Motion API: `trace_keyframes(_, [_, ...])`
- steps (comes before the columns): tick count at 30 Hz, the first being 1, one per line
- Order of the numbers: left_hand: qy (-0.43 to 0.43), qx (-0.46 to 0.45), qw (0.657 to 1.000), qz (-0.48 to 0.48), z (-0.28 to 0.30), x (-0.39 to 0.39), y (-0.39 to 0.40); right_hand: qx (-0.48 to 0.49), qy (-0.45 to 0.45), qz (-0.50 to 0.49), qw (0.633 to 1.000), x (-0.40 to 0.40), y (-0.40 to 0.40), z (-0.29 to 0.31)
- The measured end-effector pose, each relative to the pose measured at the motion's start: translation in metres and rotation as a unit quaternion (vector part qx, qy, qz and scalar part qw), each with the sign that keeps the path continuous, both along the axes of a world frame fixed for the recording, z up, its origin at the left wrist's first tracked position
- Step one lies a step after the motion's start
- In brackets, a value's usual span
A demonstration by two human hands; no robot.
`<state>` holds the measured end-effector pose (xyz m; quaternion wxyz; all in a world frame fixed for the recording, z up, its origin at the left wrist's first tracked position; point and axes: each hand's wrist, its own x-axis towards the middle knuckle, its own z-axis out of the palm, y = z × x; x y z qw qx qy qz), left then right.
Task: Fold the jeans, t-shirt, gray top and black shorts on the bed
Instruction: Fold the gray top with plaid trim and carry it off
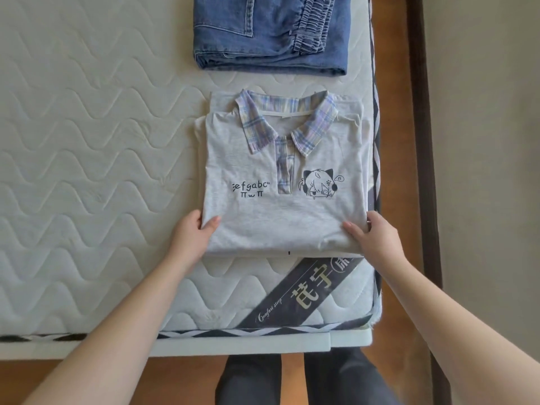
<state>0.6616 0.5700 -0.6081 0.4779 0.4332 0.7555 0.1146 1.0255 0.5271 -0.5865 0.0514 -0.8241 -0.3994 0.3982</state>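
below, a folded gray collared top held at both near corners on a quilted mattress.
largest first: mattress (87, 159); folded blue jeans (271, 33) at the far edge, apart from the gray top (280, 182), which lies near the mattress's right side; left hand (194, 232) and right hand (371, 235) each pinch a near corner, thumb on top, other fingers tucked beneath the cloth.
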Motion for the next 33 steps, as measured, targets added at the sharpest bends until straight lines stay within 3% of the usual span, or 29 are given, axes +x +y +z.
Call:
trace_keyframes(6, [0.152, 0.058, 0.987, -0.010, 0.001, 0.021, -0.020, 0.003, -0.036, -0.027, 0.999, -0.012, -0.030, -0.007])
trace_keyframes(9, [0.292, 0.218, 0.925, -0.104, 0.007, 0.043, -0.023, 0.113, -0.159, 0.015, 0.981, -0.026, -0.032, -0.006])
trace_keyframes(12, [0.269, 0.309, 0.879, -0.245, 0.003, 0.073, -0.008, 0.194, -0.155, 0.120, 0.961, -0.058, -0.013, -0.007])
trace_keyframes(15, [0.255, 0.263, 0.883, -0.292, -0.010, 0.106, 0.012, 0.214, -0.145, 0.207, 0.944, -0.097, 0.018, -0.019])
trace_keyframes(21, [0.328, 0.201, 0.866, -0.318, -0.059, 0.118, 0.007, 0.150, -0.190, 0.288, 0.926, -0.104, 0.028, -0.067])
trace_keyframes(25, [0.337, 0.194, 0.858, -0.335, -0.045, 0.117, 0.011, 0.119, -0.206, 0.277, 0.931, -0.094, 0.026, -0.063])
trace_keyframes(28, [0.362, 0.186, 0.869, -0.283, -0.029, 0.092, 0.036, 0.097, -0.204, 0.255, 0.940, -0.073, 0.036, -0.051])
trace_keyframes(33, [0.350, 0.231, 0.862, -0.284, -0.019, 0.081, 0.115, 0.186, -0.215, 0.222, 0.933, -0.063, 0.109, -0.034])
